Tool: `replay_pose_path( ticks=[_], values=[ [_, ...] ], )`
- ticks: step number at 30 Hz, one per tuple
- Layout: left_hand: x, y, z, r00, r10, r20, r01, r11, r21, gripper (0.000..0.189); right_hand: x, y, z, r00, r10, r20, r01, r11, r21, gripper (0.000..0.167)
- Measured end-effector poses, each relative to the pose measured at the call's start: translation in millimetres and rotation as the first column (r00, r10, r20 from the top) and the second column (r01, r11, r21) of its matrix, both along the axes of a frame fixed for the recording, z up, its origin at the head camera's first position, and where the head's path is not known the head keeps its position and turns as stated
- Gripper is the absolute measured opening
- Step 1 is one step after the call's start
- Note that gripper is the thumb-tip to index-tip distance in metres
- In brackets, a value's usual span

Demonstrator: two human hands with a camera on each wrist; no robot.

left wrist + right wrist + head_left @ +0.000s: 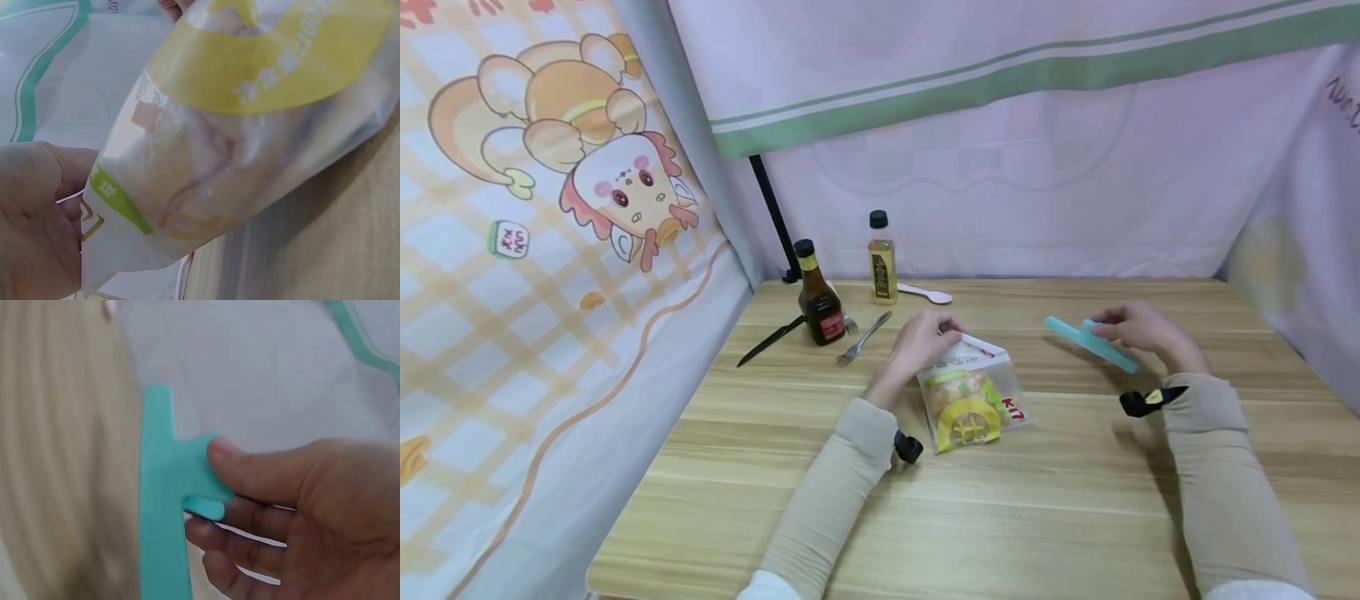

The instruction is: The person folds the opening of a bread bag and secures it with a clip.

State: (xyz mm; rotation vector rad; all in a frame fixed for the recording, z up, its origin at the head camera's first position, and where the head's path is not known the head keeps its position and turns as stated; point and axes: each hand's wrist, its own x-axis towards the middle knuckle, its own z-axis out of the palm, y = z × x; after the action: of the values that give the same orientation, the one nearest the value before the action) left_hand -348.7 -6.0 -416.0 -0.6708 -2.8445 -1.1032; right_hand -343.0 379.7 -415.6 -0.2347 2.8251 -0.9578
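Note:
My left hand (919, 343) pinches the folded top edge of a clear plastic food bag (970, 408) with yellow and green print. Pale food shows through the plastic, and in the left wrist view the bag (187, 162) hangs slanted from the fingers. On the right, my right hand (1142, 327) holds a teal bag clip (1090, 342) above the table, apart from the bag. The right wrist view shows the thumb and fingers gripping the tabs of the clip (161, 487), its long bar pointing away from the palm.
Left of the bag stand a dark sauce bottle (822, 300) and a bottle of yellowish liquid (882, 262). A black knife (771, 342), a metal fork (863, 340) and a pale pink spoon (928, 293) lie around them. Curtains rise behind the wooden table (737, 517).

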Motion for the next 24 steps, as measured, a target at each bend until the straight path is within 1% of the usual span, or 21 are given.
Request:
replay_pose_path(
  ticks=[3,6,9,12,18,24],
  values=[
    [0.5,-0.1,1.6,1.000,-0.002,0.010,0.002,1.000,0.014,0.013,1.3,-8.7,6.3,1.000,0.013,0.017,-0.012,0.998,-0.054,0.051],
    [0.3,-0.1,1.8,1.000,-0.005,0.017,0.005,1.000,0.026,0.013,3.2,-20.8,12.1,0.998,0.041,0.038,-0.037,0.994,-0.104,0.050],
    [0.7,-0.1,2.3,1.000,-0.003,0.021,0.003,0.999,0.032,0.013,5.1,-34.6,16.9,0.994,0.079,0.079,-0.063,0.981,-0.182,0.048],
    [1.4,-0.7,2.8,1.000,-0.004,0.026,0.003,0.999,0.039,0.013,5.7,-47.1,19.5,0.986,0.120,0.113,-0.088,0.962,-0.259,0.045],
    [1.8,-1.4,3.2,0.999,-0.006,0.036,0.004,0.999,0.044,0.013,6.1,-59.1,21.2,0.973,0.198,0.114,-0.155,0.938,-0.309,0.038],
    [1.3,-1.8,3.7,0.999,-0.007,0.033,0.005,0.999,0.054,0.013,7.1,-65.5,21.8,0.970,0.215,0.117,-0.167,0.932,-0.322,0.035]
  ],
)
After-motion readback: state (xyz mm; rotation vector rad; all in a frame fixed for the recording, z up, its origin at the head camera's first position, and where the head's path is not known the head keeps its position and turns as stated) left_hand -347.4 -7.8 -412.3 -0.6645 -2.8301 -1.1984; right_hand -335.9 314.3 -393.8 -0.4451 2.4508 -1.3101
